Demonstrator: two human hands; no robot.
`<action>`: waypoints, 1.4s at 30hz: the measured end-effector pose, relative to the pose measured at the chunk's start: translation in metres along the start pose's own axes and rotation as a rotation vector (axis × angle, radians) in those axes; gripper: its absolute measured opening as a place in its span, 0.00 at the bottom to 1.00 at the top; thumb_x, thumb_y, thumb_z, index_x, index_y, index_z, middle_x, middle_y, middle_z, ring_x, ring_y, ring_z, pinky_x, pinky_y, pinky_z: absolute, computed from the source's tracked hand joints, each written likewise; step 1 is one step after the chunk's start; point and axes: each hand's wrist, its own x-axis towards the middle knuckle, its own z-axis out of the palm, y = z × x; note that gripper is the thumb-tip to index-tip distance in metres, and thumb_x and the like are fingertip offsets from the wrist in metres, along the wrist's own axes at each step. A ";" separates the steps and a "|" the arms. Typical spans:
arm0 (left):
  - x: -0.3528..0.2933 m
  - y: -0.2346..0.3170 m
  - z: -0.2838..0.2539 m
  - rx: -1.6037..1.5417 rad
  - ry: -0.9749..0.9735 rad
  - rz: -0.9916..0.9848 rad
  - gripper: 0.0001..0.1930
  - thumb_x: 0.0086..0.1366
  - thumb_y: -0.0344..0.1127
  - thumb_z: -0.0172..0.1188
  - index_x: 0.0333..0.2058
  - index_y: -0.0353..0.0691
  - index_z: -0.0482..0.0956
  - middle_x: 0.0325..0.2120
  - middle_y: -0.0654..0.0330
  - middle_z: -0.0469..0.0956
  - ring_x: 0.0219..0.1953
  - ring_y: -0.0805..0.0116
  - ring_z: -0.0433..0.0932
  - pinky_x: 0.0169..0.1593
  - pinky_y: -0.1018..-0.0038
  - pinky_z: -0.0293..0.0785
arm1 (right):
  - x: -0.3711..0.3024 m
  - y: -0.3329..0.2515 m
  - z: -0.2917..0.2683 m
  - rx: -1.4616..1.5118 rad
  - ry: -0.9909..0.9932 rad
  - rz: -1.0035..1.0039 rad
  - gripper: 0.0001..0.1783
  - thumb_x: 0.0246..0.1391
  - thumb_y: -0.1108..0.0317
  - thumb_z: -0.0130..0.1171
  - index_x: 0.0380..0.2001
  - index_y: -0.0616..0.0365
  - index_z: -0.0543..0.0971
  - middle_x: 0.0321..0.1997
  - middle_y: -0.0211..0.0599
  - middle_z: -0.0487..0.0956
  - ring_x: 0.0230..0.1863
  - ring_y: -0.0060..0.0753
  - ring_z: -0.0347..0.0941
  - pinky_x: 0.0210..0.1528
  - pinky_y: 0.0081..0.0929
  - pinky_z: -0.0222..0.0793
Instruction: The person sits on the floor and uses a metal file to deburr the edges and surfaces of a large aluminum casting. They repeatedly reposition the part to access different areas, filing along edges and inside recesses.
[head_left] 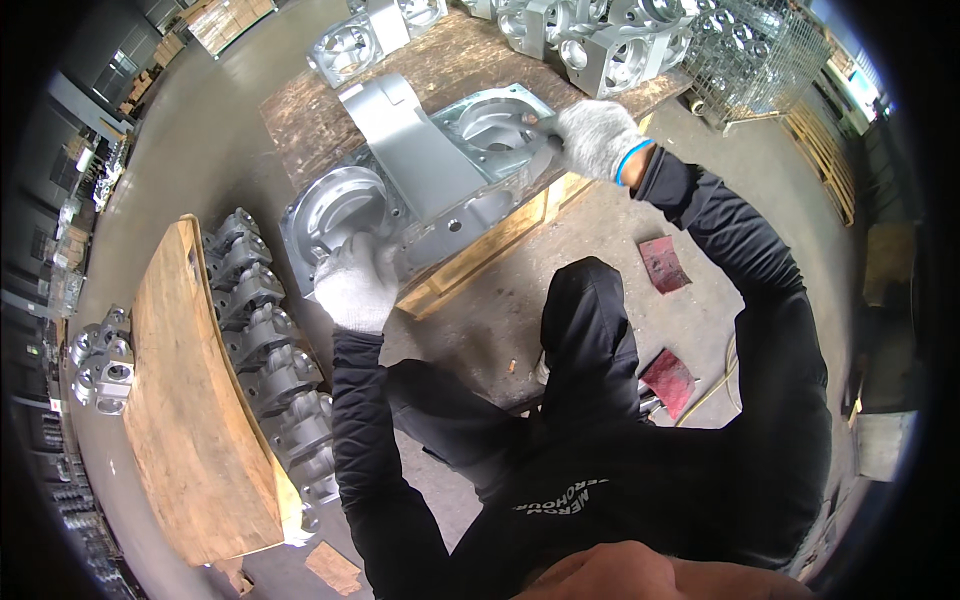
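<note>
A large silver metal casting (440,165) lies on the worn wooden tabletop in front of me. It has a round bowl-like opening at each end and a broad raised arch between them. My left hand (355,283), in a pale knit glove, grips its near left end, with the fingers curled at the rim of the left opening. At the right end my right hand (600,138), in a grey glove with a blue cuff, closes around the casting's edge. Its fingertips reach toward the right opening and are partly blurred; whether they pinch anything small, I cannot tell.
More silver castings (615,60) stand along the table's far side. Left of me, a row of castings (285,375) lines a curved wooden board (195,400). A wire cage (750,70) of parts stands far right. Red abrasive-looking pieces (668,380) lie on the floor.
</note>
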 end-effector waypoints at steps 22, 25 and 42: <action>-0.004 0.000 0.003 0.120 -0.019 0.058 0.14 0.69 0.47 0.57 0.35 0.41 0.79 0.26 0.50 0.80 0.28 0.46 0.80 0.36 0.54 0.75 | 0.031 0.098 0.020 0.080 0.319 -0.601 0.16 0.47 0.67 0.68 0.41 0.44 0.89 0.28 0.38 0.84 0.32 0.48 0.82 0.36 0.41 0.77; -0.001 0.004 0.000 0.110 -0.019 0.057 0.13 0.69 0.45 0.58 0.34 0.41 0.79 0.25 0.50 0.80 0.28 0.45 0.80 0.36 0.54 0.75 | 0.052 0.112 0.027 0.127 0.340 -0.559 0.16 0.47 0.67 0.69 0.43 0.44 0.90 0.31 0.39 0.86 0.35 0.47 0.83 0.39 0.39 0.79; 0.157 0.072 0.030 -1.872 -0.074 -0.646 0.19 0.81 0.51 0.45 0.47 0.42 0.75 0.41 0.54 0.80 0.52 0.60 0.79 0.65 0.59 0.70 | 0.020 -0.005 0.004 1.611 -0.251 0.010 0.26 0.65 0.49 0.65 0.53 0.61 0.79 0.34 0.33 0.82 0.27 0.21 0.78 0.29 0.21 0.76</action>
